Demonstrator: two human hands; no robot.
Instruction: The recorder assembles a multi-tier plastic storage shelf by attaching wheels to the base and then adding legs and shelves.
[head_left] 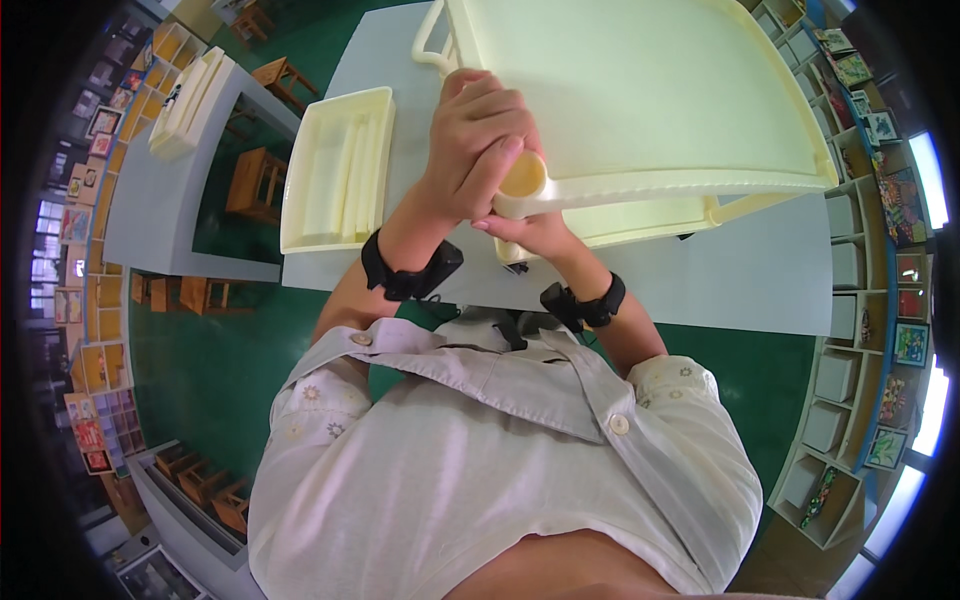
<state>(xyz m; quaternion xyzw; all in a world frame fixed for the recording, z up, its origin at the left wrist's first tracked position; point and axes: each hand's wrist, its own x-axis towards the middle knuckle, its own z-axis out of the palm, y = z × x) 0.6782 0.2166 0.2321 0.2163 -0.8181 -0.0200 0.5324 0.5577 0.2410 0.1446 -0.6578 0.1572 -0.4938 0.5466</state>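
A cream plastic cart shelf (660, 90) with a raised rim is in front of me, and a round hollow socket (525, 177) sits at its near left corner. My left hand (482, 140) is closed around the shelf's corner beside that socket, its fingers folded over. Just below the corner, my right hand (530, 232) grips from underneath. Its thumb points left, while most of its fingers are hidden behind the corner. A second cream tier (640, 220) shows under the shelf. At the shelf's far left is a curved cream handle (430, 45).
On the grey table (760, 280), left of the cart, lies a cream tray (290, 200) holding cream tubes (362, 180). Another grey table (150, 225) with cream parts (190, 100) stands farther left, near wooden stools (257, 185). Shelving (835, 375) lines the right side.
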